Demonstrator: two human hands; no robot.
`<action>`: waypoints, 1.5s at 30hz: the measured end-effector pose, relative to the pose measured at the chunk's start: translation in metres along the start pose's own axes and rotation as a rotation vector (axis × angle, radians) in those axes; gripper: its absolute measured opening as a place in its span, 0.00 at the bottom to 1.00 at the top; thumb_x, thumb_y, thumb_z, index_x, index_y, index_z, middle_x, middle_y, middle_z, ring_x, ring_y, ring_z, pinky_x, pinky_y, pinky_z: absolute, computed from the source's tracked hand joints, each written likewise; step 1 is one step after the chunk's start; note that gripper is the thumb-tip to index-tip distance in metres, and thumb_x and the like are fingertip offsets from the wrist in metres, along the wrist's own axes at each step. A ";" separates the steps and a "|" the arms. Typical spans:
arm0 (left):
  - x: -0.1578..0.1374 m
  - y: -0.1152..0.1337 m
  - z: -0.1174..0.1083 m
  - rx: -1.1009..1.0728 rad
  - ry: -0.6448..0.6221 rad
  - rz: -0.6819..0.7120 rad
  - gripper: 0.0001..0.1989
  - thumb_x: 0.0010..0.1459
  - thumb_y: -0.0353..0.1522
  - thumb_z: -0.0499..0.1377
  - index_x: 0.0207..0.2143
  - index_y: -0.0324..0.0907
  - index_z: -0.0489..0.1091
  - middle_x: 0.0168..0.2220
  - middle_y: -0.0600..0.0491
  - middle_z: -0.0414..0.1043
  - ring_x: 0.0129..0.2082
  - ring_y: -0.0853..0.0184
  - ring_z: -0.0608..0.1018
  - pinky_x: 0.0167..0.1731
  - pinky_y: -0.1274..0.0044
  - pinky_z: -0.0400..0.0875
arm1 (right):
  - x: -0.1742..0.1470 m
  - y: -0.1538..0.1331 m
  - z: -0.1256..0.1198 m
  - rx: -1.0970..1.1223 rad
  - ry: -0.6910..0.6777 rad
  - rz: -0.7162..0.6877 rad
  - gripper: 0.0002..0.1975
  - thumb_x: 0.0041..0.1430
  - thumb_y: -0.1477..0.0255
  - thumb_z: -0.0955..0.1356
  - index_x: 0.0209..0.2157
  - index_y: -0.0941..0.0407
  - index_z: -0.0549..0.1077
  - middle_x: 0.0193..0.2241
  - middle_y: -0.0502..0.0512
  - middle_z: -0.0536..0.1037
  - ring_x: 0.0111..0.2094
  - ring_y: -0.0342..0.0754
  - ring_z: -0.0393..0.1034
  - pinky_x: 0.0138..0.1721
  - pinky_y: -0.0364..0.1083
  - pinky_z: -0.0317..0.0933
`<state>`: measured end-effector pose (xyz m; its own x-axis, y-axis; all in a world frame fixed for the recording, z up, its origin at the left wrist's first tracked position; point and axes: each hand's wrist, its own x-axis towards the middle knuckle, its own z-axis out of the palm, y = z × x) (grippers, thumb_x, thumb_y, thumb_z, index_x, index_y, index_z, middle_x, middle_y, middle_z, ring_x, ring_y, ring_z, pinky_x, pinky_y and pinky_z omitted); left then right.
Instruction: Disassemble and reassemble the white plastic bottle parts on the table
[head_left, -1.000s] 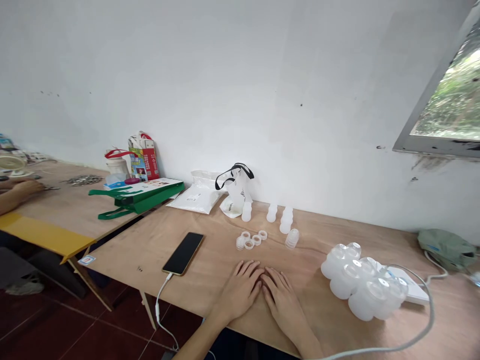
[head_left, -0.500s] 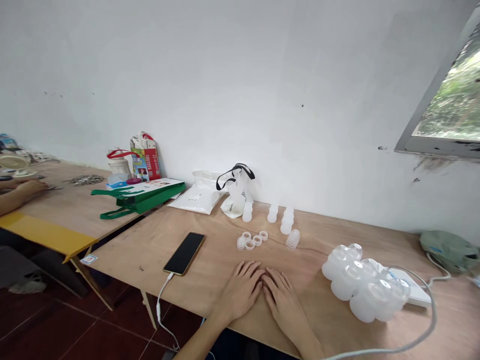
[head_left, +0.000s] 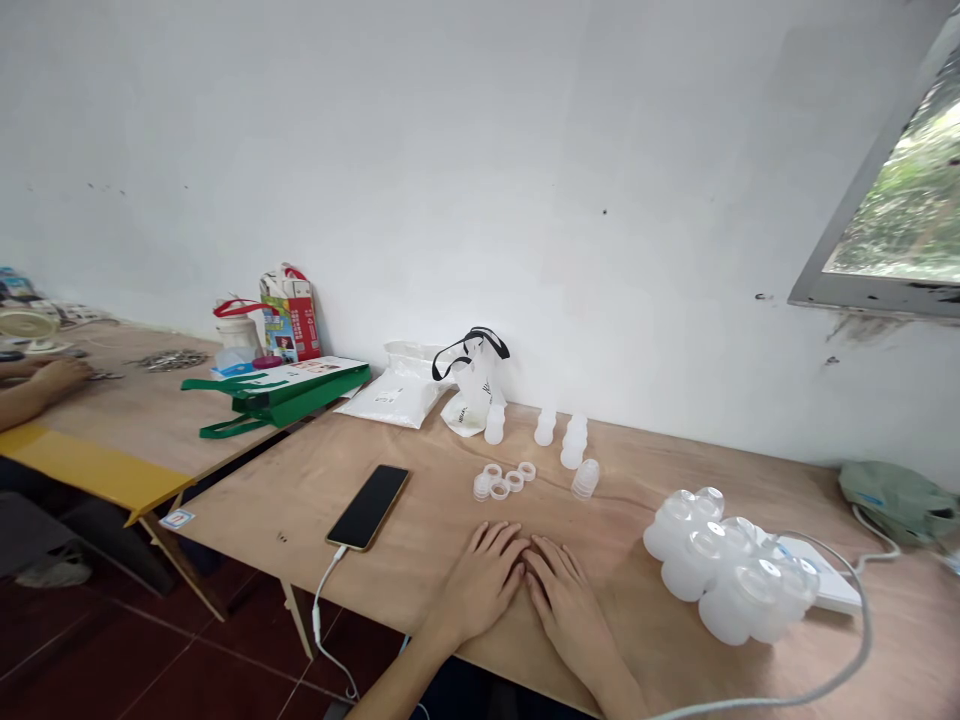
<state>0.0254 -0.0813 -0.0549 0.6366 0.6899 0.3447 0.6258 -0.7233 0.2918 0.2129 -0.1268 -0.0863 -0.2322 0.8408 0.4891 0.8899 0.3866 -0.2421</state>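
My left hand lies flat on the wooden table, fingers stretched forward, holding nothing. Beside it, my right hand rests palm down in the same way, and the two touch or nearly touch at the index fingers and thumbs. Just beyond the fingertips are several translucent plastic rings, some of them stacked. A tilted stack of clear caps stands to their right. Farther back are frosted white plastic pieces in small groups. On the right sits a cluster of frosted round containers with clear tops.
A black phone on a white cable lies left of my hands. White bags lean near the wall. A grey cable curves round the containers by a white box. At the left table, another person's hand rests near metal pieces.
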 end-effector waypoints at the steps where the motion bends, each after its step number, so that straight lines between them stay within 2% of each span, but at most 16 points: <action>1: 0.000 0.000 0.000 0.002 0.003 0.000 0.18 0.71 0.31 0.53 0.61 0.47 0.66 0.65 0.49 0.66 0.65 0.58 0.66 0.67 0.59 0.58 | 0.000 0.000 0.000 -0.001 0.001 0.002 0.18 0.70 0.74 0.61 0.57 0.50 0.72 0.60 0.56 0.74 0.61 0.55 0.69 0.64 0.61 0.63; 22: 0.000 0.000 0.001 0.004 0.021 0.013 0.18 0.71 0.31 0.52 0.61 0.47 0.66 0.65 0.50 0.66 0.64 0.58 0.67 0.67 0.59 0.59 | 0.000 -0.001 0.000 0.002 0.043 -0.004 0.18 0.70 0.72 0.62 0.58 0.49 0.73 0.60 0.56 0.75 0.60 0.55 0.70 0.62 0.60 0.64; 30: 0.000 0.000 0.000 -0.002 -0.005 -0.004 0.18 0.71 0.31 0.53 0.61 0.47 0.66 0.65 0.50 0.66 0.65 0.58 0.67 0.67 0.59 0.58 | 0.000 0.000 0.000 -0.010 0.017 -0.010 0.18 0.70 0.73 0.62 0.57 0.50 0.72 0.60 0.56 0.74 0.61 0.55 0.69 0.63 0.60 0.64; 45: -0.001 -0.001 0.002 -0.008 0.029 0.010 0.17 0.71 0.30 0.53 0.60 0.48 0.66 0.65 0.51 0.65 0.65 0.58 0.66 0.67 0.60 0.58 | 0.000 0.001 0.000 -0.015 0.028 -0.017 0.18 0.70 0.74 0.61 0.57 0.49 0.73 0.60 0.56 0.75 0.60 0.55 0.70 0.62 0.61 0.64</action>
<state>0.0255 -0.0810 -0.0575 0.6297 0.6813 0.3732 0.6156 -0.7307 0.2950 0.2131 -0.1260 -0.0866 -0.2361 0.8234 0.5159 0.8918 0.3945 -0.2215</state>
